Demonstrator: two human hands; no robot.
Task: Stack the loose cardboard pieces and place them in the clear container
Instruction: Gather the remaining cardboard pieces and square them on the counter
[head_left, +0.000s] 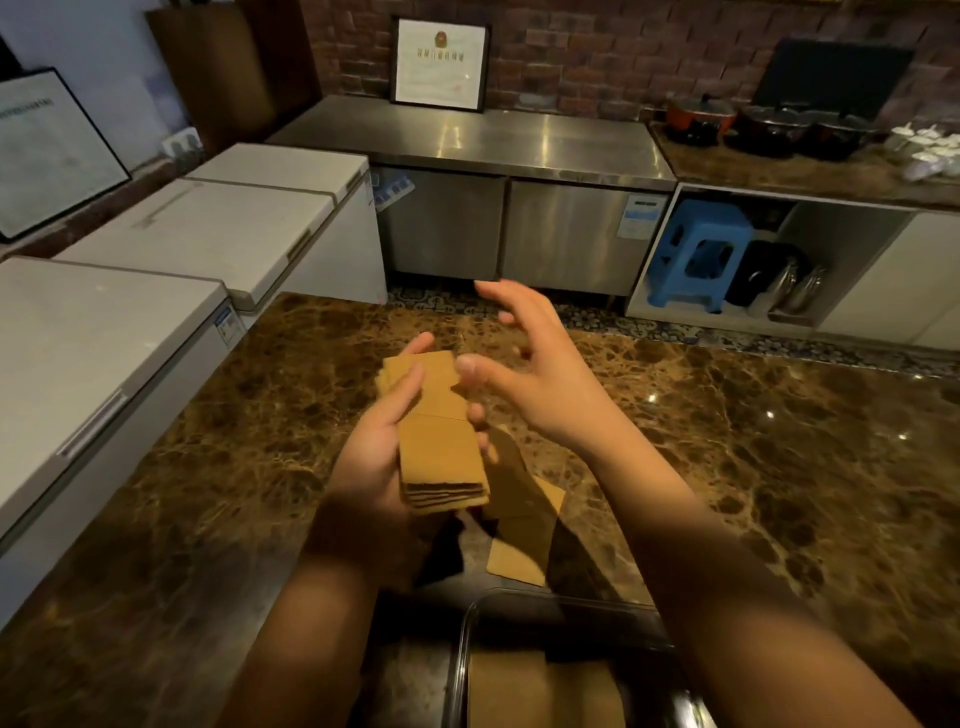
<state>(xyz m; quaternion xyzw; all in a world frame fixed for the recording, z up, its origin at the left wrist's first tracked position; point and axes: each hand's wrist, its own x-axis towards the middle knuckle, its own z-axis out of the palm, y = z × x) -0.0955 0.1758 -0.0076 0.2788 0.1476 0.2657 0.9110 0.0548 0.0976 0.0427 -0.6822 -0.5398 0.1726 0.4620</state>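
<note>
My left hand (379, 447) grips a stack of tan cardboard pieces (439, 441) above the brown marble counter, thumb lying across the top piece. Just to the right of the stack hovers my right hand (524, 364), fingers spread and holding nothing. Below the stack, a few loose cardboard pieces (519, 535) lie on the counter. The clear container (462, 639) sits at the near edge between my forearms, with cardboard pieces (540, 691) lying inside it.
The marble counter (753, 441) stretches wide to the right and left. White chest freezers (156, 291) line the left side. Across an aisle stand a steel cabinet (493, 150) and a blue stool (701, 254) under a shelf.
</note>
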